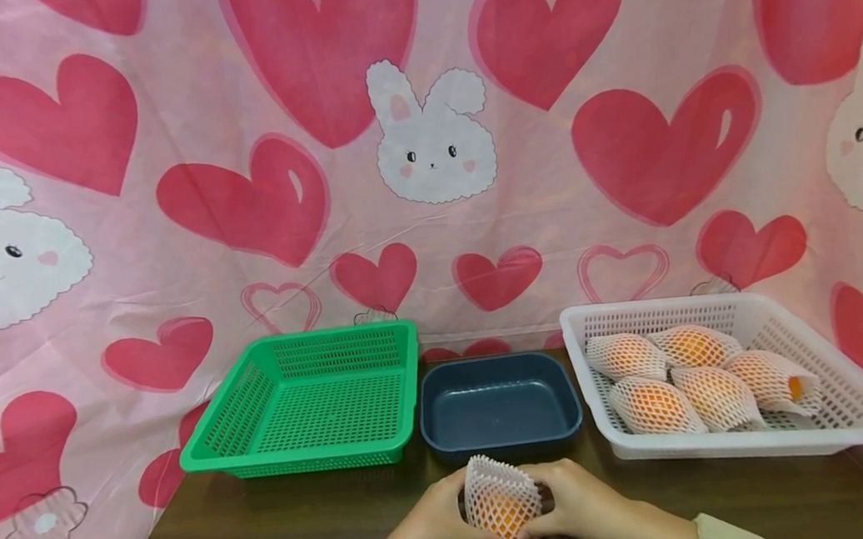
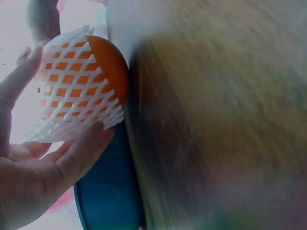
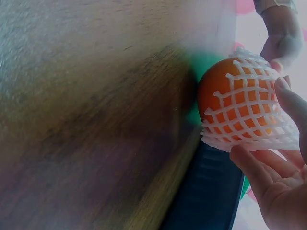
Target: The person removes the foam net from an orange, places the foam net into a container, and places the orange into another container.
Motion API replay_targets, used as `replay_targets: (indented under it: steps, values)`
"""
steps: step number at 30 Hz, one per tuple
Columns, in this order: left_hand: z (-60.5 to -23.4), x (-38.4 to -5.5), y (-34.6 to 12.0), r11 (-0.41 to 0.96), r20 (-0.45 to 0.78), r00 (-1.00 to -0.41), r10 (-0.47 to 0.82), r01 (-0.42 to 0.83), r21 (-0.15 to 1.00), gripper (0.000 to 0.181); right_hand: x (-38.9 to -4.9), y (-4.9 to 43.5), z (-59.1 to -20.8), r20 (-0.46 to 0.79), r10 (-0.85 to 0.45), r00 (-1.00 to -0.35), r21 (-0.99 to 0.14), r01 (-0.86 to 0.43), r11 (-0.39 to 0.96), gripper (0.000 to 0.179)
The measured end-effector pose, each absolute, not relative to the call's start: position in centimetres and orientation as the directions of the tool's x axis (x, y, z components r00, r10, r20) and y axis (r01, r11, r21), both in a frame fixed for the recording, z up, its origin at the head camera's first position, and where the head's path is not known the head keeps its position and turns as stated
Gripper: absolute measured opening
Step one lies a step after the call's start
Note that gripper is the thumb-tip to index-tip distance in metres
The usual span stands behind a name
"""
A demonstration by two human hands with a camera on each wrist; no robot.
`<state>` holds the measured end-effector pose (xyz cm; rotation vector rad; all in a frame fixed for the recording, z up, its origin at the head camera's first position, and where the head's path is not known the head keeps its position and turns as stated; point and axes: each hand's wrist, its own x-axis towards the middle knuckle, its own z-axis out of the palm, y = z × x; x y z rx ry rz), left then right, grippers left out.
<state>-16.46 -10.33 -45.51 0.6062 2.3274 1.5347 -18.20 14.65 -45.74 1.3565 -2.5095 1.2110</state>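
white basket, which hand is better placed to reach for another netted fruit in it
Probably the right hand: it is nearer the white basket, while the left hand is nearer the green basket. Both currently hold one netted fruit.

A: Where does each view look from?

B: Head: above the wooden tabletop (image 1: 269, 523), facing forward and down toward the heart-patterned cloth (image 1: 537, 162); the widest and farthest view, with left hand (image 1: 443, 517) and right hand (image 1: 579, 501) at its lower edge.

A: And the wrist views?

B: Left wrist: close beside its own hand, turned sideways, tabletop filling the right side. Right wrist: similarly close, turned the opposite way, tabletop on the left.

A: Which parts are shared?

B: Both wrist views show the net-wrapped fruit (image 1: 503, 511) nearby, from opposite sides, and part of the navy tray (image 1: 498, 415); the head view includes both from farther back.
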Motion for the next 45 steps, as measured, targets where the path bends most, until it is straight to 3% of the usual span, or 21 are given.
replay_targets:
  steps: [10, 16, 21, 28, 41, 45]
  values:
    - [-45.5, -16.4, -11.0, 0.352, 0.073, -0.886, 0.457, 0.256, 0.9, 0.047, -18.1, 14.1, -46.2, 0.408, -0.652, -0.639, -0.667, -0.696, 0.265, 0.034]
    - [-45.2, -16.5, -11.3, 0.364, 0.064, -0.892, 0.447, 0.247, 0.898, 0.04, -18.4, 13.7, -46.4, 0.453, -0.643, -0.618, -0.622, -0.736, 0.269, 0.045]
    - [-45.0, -16.7, -11.6, 0.367, 0.067, -0.891, 0.448, 0.252, 0.896, 0.039, -18.6, 13.6, -46.5, 0.387, -0.676, -0.627, -0.69, -0.683, 0.239, 0.041]
    - [-44.7, -16.5, -11.9, 0.374, 0.079, -0.907, 0.413, 0.249, 0.893, 0.036, -18.6, 13.2, -46.7, 0.339, -0.683, -0.647, -0.766, -0.611, 0.199, 0.05]
    - [-44.9, -16.7, -12.0, 0.382, 0.14, -0.917, 0.375, 0.29, 0.877, 0.029, -18.5, 12.7, -46.6, 0.321, -0.599, -0.734, -0.806, -0.543, 0.233, 0.026]
    - [-45.0, -16.6, -12.0, 0.42, 0.132, -0.915, 0.382, 0.299, 0.857, 0.036, -18.6, 12.6, -46.5, 0.348, -0.592, -0.727, -0.793, -0.566, 0.228, 0.024]
